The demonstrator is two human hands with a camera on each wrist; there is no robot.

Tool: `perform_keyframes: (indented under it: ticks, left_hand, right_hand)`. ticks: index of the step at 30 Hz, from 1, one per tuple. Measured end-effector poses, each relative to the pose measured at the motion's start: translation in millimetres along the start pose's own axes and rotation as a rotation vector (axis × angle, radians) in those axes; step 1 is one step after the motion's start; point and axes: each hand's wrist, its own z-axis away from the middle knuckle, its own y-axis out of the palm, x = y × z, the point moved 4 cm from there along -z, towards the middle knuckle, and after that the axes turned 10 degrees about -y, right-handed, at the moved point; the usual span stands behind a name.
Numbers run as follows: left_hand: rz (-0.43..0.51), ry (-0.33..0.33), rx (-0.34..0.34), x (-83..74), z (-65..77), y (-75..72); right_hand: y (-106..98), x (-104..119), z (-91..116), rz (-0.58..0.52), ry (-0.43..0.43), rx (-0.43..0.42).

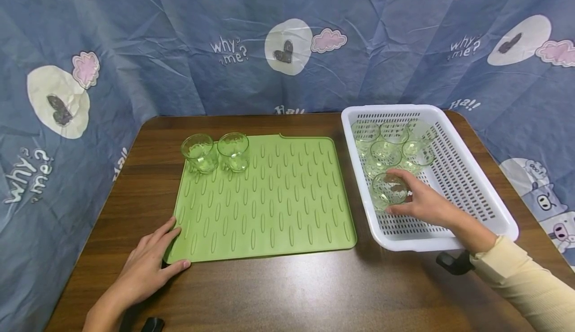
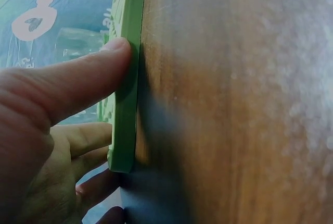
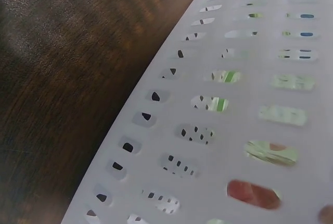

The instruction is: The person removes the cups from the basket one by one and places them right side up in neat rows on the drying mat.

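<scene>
My right hand (image 1: pixel 424 199) reaches into the white basket (image 1: pixel 482 172) and holds a clear greenish drinking glass (image 1: pixel 382 192), thumb and fingers on either side of it. Several similar glasses (image 1: pixel 385 153) stand behind it. In the right wrist view the slotted basket wall (image 3: pixel 171 114) hides most of that hand. My left hand (image 1: pixel 145 262) rests at the near left corner of the green drying mat (image 1: pixel 269 197). Its thumb (image 2: pixel 117 52) touches the mat's front edge, while the fingers lie along the left side. Two glasses (image 1: pixel 233 152) stand on the mat's far left corner.
The brown wooden table (image 1: pixel 278 292) runs under the mat and basket. A blue printed cloth (image 1: pixel 251 82) hangs behind and at both sides. The basket's raised rim (image 1: pixel 359 172) stands a short way right of the mat.
</scene>
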Motion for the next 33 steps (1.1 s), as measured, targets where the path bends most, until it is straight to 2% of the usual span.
perform_keyframes:
  ticks: [5,14,19,24,27,33]
  left_hand:
    - [0.002,-0.007,0.011,-0.8,-0.1,-0.3]
    - [0.004,-0.014,0.019,-1.1,-0.3,-0.6]
    - [0.008,-0.018,0.026,0.0,-0.7,-1.0]
    - [0.01,-0.012,0.021,0.7,-0.2,-1.5]
    - [0.01,-0.01,0.018,0.3,-0.1,-1.4]
    - [0.006,-0.013,0.027,-0.1,0.1,0.0]
  right_hand:
    - [0,1,1,0.017,0.009,-0.002]
    - [-9,9,8,0.154,0.003,-0.072]
    - [-21,22,22,0.236,-0.014,-0.113]
    - [-38,37,36,0.267,-0.039,-0.149]
    - [-46,45,39,0.264,-0.065,-0.158]
    - [-63,55,42,0.317,-0.037,-0.155]
